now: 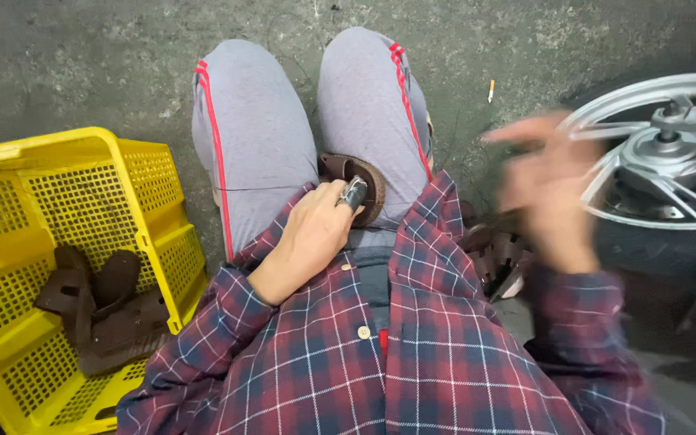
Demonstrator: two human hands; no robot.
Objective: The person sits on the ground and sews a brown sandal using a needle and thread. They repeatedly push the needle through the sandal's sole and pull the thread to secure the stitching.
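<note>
Centrally, left hand (313,234) closed around brown curved part (362,184); right hand (543,193) blurred, open, beside wheel (662,153).

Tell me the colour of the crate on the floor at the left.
The crate is bright yellow plastic mesh, seen clearly in the head view.

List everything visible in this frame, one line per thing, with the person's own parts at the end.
Crate: one, yellow mesh plastic, on the floor at left.
Brown curved parts: several, in the crate.
Brown curved part: one, on the lap by the left hand.
Metal tool: one, silvery and dark, in the left hand.
Pile of brown parts: several, under the right hand.
Wheel: one, silver alloy with dark tyre, at right.
Cigarette butt: one, white, on the concrete floor.
Left hand: closed on the tool.
Right hand: raised, blurred.
</note>
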